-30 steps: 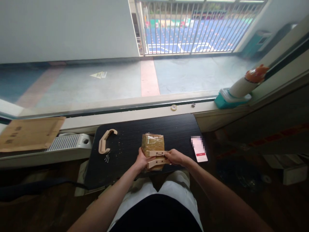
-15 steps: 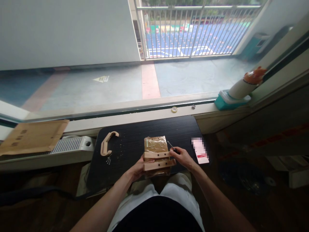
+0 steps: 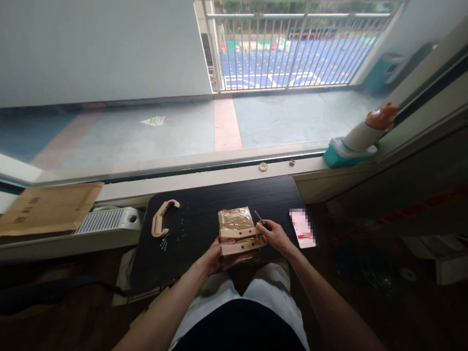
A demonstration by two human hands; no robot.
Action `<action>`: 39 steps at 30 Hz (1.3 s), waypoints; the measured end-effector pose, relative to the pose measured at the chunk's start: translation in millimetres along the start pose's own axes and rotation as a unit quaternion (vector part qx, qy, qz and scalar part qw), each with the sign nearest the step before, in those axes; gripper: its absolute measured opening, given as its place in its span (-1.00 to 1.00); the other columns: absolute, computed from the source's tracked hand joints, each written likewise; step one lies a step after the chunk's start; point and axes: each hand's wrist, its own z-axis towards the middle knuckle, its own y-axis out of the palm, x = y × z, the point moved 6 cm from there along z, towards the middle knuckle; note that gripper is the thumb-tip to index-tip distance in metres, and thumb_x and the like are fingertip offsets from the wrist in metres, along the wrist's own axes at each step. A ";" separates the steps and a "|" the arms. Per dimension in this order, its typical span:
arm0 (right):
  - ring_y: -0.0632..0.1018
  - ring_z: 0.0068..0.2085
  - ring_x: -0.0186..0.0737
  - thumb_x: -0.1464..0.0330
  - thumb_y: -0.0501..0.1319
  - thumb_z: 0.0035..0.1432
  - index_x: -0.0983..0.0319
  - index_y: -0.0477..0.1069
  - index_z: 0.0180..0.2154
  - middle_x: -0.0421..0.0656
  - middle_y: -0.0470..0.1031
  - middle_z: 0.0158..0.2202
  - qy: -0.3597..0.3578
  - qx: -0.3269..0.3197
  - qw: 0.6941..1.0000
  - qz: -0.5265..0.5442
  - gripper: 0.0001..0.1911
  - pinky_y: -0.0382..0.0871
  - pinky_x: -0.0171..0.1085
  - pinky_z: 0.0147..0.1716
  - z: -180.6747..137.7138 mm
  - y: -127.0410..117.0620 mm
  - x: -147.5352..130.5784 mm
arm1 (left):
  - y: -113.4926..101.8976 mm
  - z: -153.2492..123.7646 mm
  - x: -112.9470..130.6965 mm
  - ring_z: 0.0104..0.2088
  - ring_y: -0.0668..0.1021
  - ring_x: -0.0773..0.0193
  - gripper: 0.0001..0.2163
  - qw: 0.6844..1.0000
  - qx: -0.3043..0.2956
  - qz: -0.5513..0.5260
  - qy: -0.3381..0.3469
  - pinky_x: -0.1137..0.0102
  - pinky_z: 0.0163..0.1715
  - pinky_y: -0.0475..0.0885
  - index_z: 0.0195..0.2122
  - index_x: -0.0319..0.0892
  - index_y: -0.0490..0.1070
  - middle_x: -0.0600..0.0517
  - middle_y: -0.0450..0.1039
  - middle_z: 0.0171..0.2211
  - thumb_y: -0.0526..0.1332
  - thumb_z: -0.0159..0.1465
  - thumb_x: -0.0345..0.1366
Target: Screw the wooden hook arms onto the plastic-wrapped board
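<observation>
A pale wooden piece with two bars (image 3: 239, 233), each with dark holes, lies over a small tape-wrapped cardboard box (image 3: 234, 218) near the table's front edge. My left hand (image 3: 212, 256) is closed around the left end of the bars, its fingers partly between them. In my right hand (image 3: 275, 236) is a screwdriver (image 3: 261, 216) with a dark handle, its thin shaft pointing up and left. The fingers of that hand also touch the right end of the bars. Farther left lie a curved wooden piece (image 3: 158, 223) and several screws (image 3: 164, 243).
The black table (image 3: 204, 200) stands against the window sill (image 3: 175, 181). A phone (image 3: 302, 229) lies at its right edge. On the sill are a tape roll (image 3: 263, 167) and a teal box (image 3: 345, 155). A brown envelope (image 3: 47, 207) rests over a white slatted unit (image 3: 109, 222) at left.
The wooden bars have tilted slightly, their right ends now higher, and the lower bar has shifted a little to the right. Both hands keep their hold.
</observation>
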 end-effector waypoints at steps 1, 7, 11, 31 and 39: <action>0.44 -0.37 -0.26 0.09 0.14 0.02 0.29 0.52 -0.28 -0.17 0.51 -0.40 -0.002 0.012 1.000 0.007 -0.58 0.27 -0.33 -0.36 2.1 -2.3 2.0 | 1.2 4.4 -0.9 -0.22 0.59 0.09 -0.48 1.000 0.000 -0.015 0.011 0.30 -0.24 0.50 0.02 -0.14 0.31 -0.08 0.52 -0.13 0.37 -0.01 -0.39; 0.40 -0.51 -0.30 0.15 0.17 -0.04 0.28 0.55 -0.31 -0.23 0.45 -0.56 0.079 0.021 0.997 -0.012 -0.62 0.21 -0.35 -0.52 -5.1 -5.2 42.2 | -23.4 30.2 -22.8 0.05 0.43 -0.02 -0.53 0.990 0.091 0.110 -0.009 0.11 -0.14 0.42 0.07 -0.07 0.25 -0.10 0.41 0.03 0.22 0.14 -0.09; 0.46 -0.45 -0.25 0.21 0.19 -0.09 0.25 0.54 -0.23 -0.19 0.52 -0.47 0.094 0.072 0.993 -0.014 -0.62 0.30 -0.32 -0.46 -12.5 3.8 62.0 | -63.4 34.7 -3.3 0.08 0.40 0.04 -0.53 0.940 0.229 0.241 0.078 0.20 0.00 0.35 0.12 -0.20 0.19 -0.20 0.35 0.07 0.18 0.17 -0.27; 0.43 -0.03 -0.13 0.40 0.07 0.07 0.17 0.49 -0.14 -0.09 0.49 -0.07 -0.150 -0.058 0.944 -0.287 -0.66 0.25 -0.21 -0.02 37.5 50.2 -39.4 | -107.6 -5.4 27.4 -0.25 0.53 0.23 -0.86 0.828 0.359 0.378 0.206 0.40 -0.21 0.36 -0.35 -0.15 0.44 -0.02 0.51 -0.29 0.14 0.15 -0.26; 0.44 0.02 -0.08 0.25 0.04 0.09 0.20 0.44 -0.10 -0.04 0.47 -0.03 -0.122 -0.009 0.976 -0.178 -0.62 0.28 -0.15 0.02 12.1 45.3 -22.3 | -229.7 -14.5 102.6 -0.19 0.56 0.04 -0.78 0.765 0.559 0.299 0.111 0.28 -0.27 0.40 -0.25 -0.22 0.42 -0.20 0.51 -0.19 0.11 0.15 -0.24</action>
